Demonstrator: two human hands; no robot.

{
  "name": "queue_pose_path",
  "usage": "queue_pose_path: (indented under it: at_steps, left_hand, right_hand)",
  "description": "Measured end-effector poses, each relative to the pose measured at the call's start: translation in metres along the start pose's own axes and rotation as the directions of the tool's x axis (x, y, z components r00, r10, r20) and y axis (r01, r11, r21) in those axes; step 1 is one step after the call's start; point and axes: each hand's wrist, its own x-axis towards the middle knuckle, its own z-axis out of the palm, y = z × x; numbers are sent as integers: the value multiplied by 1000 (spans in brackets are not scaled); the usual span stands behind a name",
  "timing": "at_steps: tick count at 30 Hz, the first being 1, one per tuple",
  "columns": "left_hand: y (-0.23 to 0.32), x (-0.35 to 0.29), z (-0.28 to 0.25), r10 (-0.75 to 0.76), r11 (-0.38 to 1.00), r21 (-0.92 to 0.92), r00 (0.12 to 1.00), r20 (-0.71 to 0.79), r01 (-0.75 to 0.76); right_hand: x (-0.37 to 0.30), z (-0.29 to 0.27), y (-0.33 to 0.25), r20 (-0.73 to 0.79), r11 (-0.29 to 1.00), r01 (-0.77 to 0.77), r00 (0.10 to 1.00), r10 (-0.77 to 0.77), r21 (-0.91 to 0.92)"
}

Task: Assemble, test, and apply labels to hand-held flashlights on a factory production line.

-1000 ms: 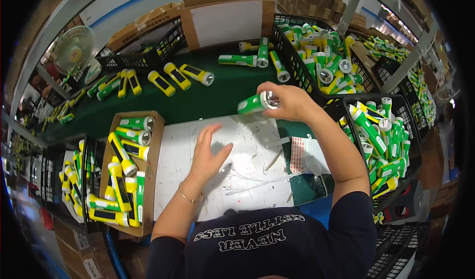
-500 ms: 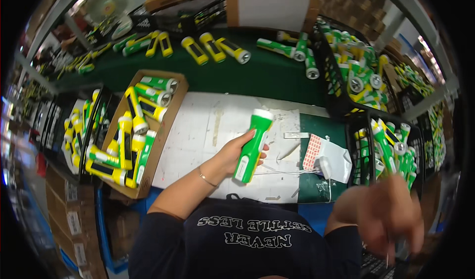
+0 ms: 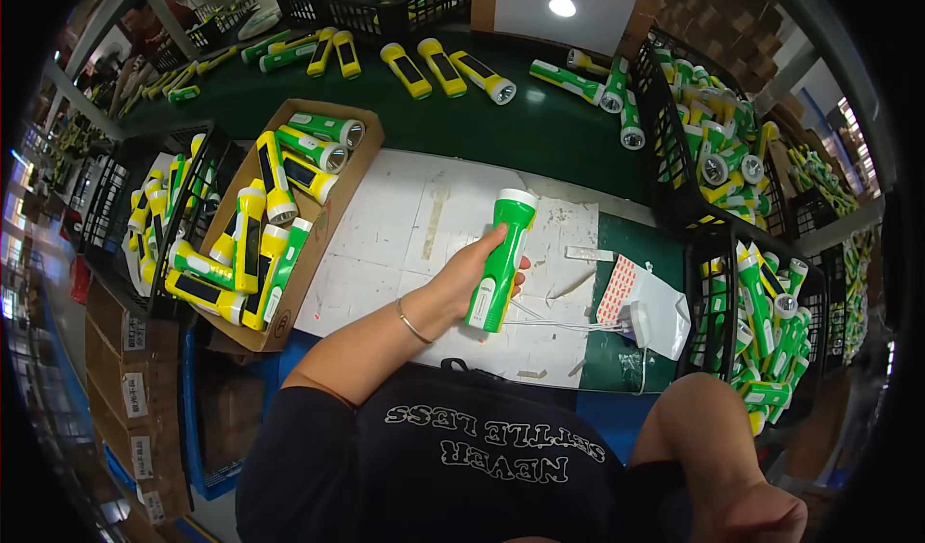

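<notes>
My left hand (image 3: 474, 271) is wrapped round a green flashlight (image 3: 503, 262) with a white head rim and a strip of yellow along its side. It is held over the white work sheet (image 3: 381, 244), head pointing away from me. A bright round spot of light falls on the white panel (image 3: 540, 25) at the far side. Low at the right edge of my body is my right hand (image 3: 761, 514), partly cut off by the picture's dark rim. Its fingers are hidden, so whether it holds anything does not show.
A cardboard box (image 3: 332, 217) of flashlights stands left, with a black crate (image 3: 116, 191) beyond it. Two black crates (image 3: 665, 172) of flashlights stand right. A white charger (image 3: 640, 323) with cable lies by a silvery packet (image 3: 665, 297). Several flashlights (image 3: 442, 67) lie across the green table.
The bright spot has appeared on the far panel. My right hand has moved down and toward my body, away from the right-hand crate. My left hand keeps its hold on the flashlight.
</notes>
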Motion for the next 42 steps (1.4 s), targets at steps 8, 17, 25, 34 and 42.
queue_pose_path:
  at_steps: [8, 17, 25, 34, 42]
  left_hand:
    - [3, -10, 0, 18, 1000, -15, 999, -43, -18]
    - [-12, -9, 13, -8, 999, 32, 978, 208, 1]
    - [-5, 10, -3, -57, 927, -325, 926, 373, 188]
    - [10, 10, 14, -190, 982, 32, 962, 194, 188]
    - [5, 20, 16, -185, 977, 142, 966, 183, 160]
  right_hand:
    - [-28, 3, 1, -120, 987, -32, 991, 52, 160]
    - [-235, 2, -72, 319, -703, -698, -641, 698, 136]
    - [-227, 2, -94, 738, -935, -238, -574, 354, 264]
    - [-220, 3, -101, 636, -896, -438, -671, 382, 77]
    - [-215, 7, -103, 535, -890, -454, -742, 405, 45]
